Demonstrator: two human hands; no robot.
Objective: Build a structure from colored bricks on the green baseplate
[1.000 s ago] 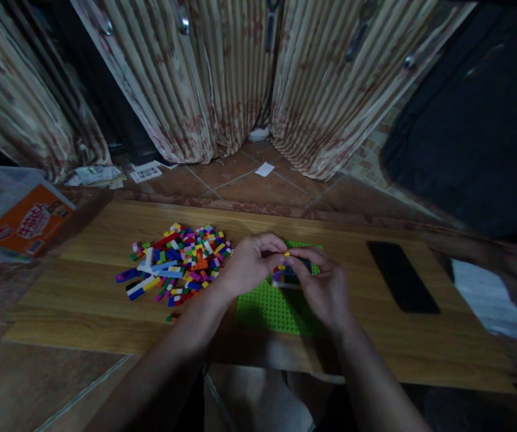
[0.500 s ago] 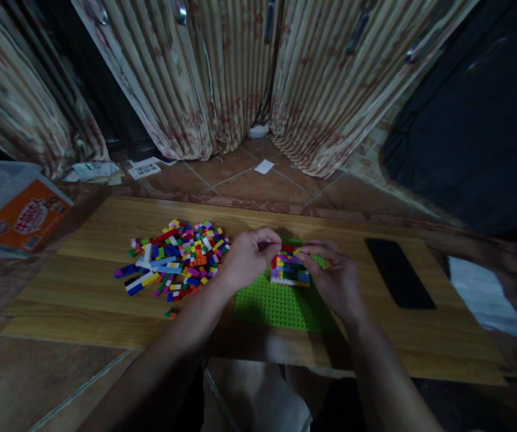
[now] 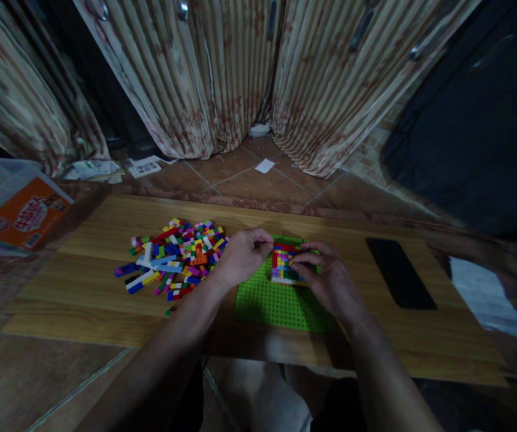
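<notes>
A green studded baseplate [image 3: 280,306] lies on the wooden table, carrying a block of multicoloured toy bricks [image 3: 280,273] built in tight rows, with a red row at its far side. My right hand [image 3: 330,279] reaches over the block from the right, thumb and forefinger pinched at its top on what looks like a small yellow brick [image 3: 291,262]. At the block's far left corner, my left hand [image 3: 242,258] has thumb and fingers pressed together; whatever they hold is too small to make out. Part of the block is hidden under my right fingers.
Left of the baseplate spreads a heap of loose bricks [image 3: 199,255]. A black phone-like slab [image 3: 400,273] lies on the table [image 3: 78,288] at right, with white paper [image 3: 487,297] beyond it. A clear plastic box [image 3: 19,210] with an orange label stands at far left.
My right hand has moved slightly left and nearer to me, its fingertips shifting from the block's far right part to its middle. My left hand has drawn slightly left, still pinched.
</notes>
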